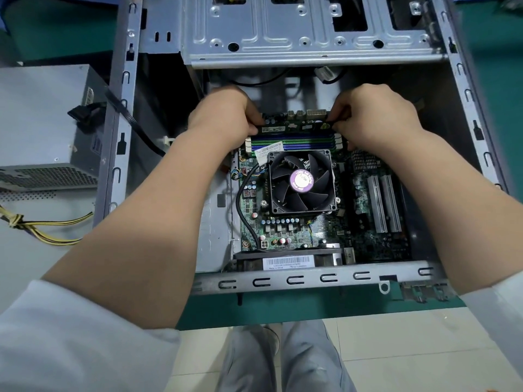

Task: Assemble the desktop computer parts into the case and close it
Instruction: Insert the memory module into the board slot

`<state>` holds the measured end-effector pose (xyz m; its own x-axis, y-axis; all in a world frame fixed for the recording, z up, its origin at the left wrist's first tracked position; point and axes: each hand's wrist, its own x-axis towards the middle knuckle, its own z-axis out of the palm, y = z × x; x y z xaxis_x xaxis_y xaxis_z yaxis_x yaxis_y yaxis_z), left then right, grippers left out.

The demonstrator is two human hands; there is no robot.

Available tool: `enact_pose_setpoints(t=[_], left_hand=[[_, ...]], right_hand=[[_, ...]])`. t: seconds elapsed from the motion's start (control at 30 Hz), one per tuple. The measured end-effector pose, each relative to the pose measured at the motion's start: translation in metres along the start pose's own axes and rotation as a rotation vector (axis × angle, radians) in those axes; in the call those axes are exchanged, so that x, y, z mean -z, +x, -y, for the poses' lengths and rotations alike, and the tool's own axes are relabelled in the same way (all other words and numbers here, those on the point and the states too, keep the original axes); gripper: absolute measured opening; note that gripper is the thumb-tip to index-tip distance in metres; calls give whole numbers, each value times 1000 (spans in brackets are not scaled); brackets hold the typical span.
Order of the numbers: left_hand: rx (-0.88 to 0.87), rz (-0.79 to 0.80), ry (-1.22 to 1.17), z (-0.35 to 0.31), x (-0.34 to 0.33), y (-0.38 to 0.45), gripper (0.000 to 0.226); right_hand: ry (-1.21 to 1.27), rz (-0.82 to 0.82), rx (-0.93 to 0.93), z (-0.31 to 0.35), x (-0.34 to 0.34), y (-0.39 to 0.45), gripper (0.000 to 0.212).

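While the case (283,278) lies open on its side with the motherboard (285,230) already in it, the step in hand looks like seating a RAM stick (294,127). It sits edge-down over the farthest of the blue and green memory slots (294,142), just beyond the CPU fan (301,183). The left hand (226,120) pinches the stick's left end with curled fingers, and the right hand (373,117) does the same at the right end, so the module spans straight between the two grips. Both forearms reach in over the near case rim, wrists bent down, knuckles up, and the thumbs are hidden, so I can't tell how hard anyone's pressing. I also can't tell whether it's fully clicked in; the white latch near the left grip is partly covered. My guess for the next move: even downward pressure at both ends until the latches snap, keeping the stick upright and not rocking it. Plenty is still left after that, since the power supply (42,131) sits outside the case, well to the left of the left hand, with its yellow and black cables (51,230) loose on the table, and the side panel isn't on.
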<state>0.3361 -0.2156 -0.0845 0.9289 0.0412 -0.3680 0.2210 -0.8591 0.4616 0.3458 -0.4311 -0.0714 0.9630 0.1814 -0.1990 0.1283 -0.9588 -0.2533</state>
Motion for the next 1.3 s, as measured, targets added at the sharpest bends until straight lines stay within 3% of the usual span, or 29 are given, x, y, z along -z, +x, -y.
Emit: enact_pose_setpoints(t=[1.3], left_hand=[[11, 8, 98, -10, 2, -9, 27]], right_hand=[[38, 23, -46, 1, 2, -1, 13]])
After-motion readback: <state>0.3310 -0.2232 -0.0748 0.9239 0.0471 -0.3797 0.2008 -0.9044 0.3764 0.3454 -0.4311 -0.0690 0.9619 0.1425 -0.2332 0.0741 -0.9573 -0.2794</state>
